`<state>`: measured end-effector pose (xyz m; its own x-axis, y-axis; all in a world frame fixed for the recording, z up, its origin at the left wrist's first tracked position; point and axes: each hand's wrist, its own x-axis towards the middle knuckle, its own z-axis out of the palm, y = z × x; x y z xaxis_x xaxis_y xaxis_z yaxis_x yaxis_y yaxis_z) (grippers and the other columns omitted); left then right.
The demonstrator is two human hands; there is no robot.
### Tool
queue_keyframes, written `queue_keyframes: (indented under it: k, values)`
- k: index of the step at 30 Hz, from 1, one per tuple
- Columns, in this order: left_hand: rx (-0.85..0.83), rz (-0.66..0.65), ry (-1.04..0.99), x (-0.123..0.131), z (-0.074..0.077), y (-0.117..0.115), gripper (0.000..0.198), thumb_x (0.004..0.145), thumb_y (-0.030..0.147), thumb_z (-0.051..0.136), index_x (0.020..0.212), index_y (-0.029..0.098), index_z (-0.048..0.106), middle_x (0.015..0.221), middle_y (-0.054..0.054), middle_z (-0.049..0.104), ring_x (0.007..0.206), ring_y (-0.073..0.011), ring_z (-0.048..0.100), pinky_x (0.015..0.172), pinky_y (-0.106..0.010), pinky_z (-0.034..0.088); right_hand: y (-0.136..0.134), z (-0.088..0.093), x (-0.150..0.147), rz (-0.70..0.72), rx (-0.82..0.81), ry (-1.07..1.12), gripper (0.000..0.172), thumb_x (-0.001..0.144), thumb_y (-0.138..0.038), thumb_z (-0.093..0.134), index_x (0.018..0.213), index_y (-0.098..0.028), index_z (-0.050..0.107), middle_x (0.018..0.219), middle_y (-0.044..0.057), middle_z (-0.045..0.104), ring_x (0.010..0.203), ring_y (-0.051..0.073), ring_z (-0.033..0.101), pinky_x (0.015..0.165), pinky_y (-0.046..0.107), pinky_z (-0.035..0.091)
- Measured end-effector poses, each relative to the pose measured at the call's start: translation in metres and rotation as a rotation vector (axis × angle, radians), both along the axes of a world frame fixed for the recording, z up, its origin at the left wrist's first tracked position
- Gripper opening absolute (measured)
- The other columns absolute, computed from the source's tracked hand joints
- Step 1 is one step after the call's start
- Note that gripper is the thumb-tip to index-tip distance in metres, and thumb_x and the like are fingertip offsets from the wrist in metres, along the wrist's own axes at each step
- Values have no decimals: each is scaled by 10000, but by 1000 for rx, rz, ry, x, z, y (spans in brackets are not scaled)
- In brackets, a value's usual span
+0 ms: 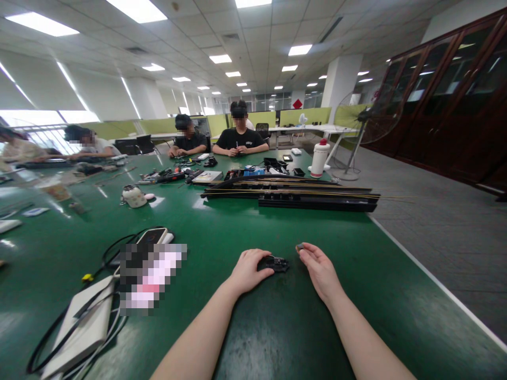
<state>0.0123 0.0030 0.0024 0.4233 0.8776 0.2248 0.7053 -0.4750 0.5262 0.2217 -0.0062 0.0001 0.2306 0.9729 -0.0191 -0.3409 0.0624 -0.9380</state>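
Note:
My left hand (250, 270) is closed around one end of a small black plastic part (278, 263) that rests on the green table. The part has an uneven, open-looking upper side; its exact kind does not show. To the right of it, apart from it, my right hand (320, 270) pinches a small grey piece (300, 246) between thumb and fingertips, just above the table. That piece is too small to name, and part of it is hidden by the fingers.
Long black bars with thin brass-coloured rods (317, 199) lie across the table ahead. A white bottle with a red cap (319, 158) stands behind them. At left are a white box (85, 316), cables, a phone (152, 237) and a white cup (133, 196). Several people sit opposite.

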Motion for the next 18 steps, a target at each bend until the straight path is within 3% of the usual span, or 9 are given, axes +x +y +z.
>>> queue_keyframes:
  k: [8,12,18]
  values:
    - [14,-11,-6,-1,-2,1,389,765,334,658,1132,241,567,1126,-28,620,1091,-234,520,979,-378,352,-1,0,-2,69,2,-169,366,565,-405,774,859,-221,655,883,41,716,891,214,643,883,393,458]
    - [15,-15,-7,-1,-3,1,383,763,334,661,1122,239,566,1120,-29,620,1085,-231,522,973,-377,355,-3,-3,-5,130,49,-403,312,606,-374,744,873,-227,677,913,49,710,908,236,629,916,444,423]
    - [40,-23,-18,-2,-5,2,390,750,325,682,1110,231,563,1103,-20,624,1067,-219,529,965,-365,358,-7,-5,-12,106,209,-705,204,656,-282,703,859,-279,708,981,41,692,988,250,593,946,445,403]
